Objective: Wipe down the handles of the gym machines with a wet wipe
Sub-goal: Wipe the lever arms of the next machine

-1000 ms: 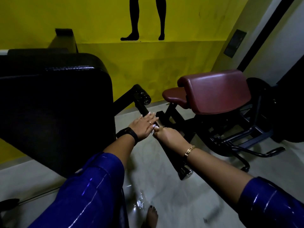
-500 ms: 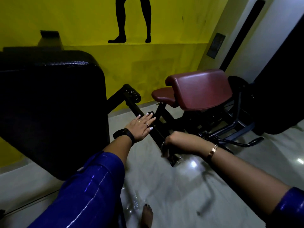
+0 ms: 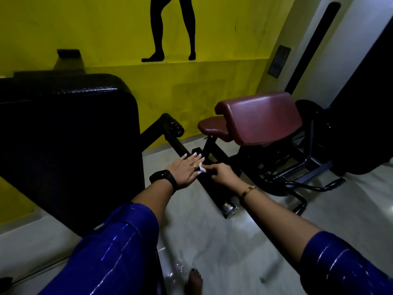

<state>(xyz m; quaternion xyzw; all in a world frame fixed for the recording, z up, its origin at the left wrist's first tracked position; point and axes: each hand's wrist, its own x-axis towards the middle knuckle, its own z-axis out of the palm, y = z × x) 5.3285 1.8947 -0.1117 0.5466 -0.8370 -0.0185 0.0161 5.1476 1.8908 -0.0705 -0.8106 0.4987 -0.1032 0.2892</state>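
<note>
At the left of the frame stands the machine's large black padded backrest [image 3: 63,145]. Just right of it, near the centre, the left hand [image 3: 186,170] lies flat on the black cylindrical handle bar [image 3: 214,193], fingers straight and slightly spread, pressing down without curling round it. Touching its little-finger side is the small crumpled white wet wipe [image 3: 202,168], which sits on top of the bar. The right hand [image 3: 223,174] has its fingers curled and pinches the wipe against the bar.

The bar's long axis runs diagonally, from its black pivot joint [image 3: 173,126] in the upper middle down to a shiny chrome end cap [image 3: 229,208] at lower centre; the free end points towards the bottom of the frame.

To wipe well, the flat hand should probably steady the bar while the other wraps the wipe round it and draws it along the axis to the cap, turning to reach the underside. A wipe this bunched likely covers little; opening it out would help.

At the right sits a maroon padded bench [image 3: 259,118].
</note>
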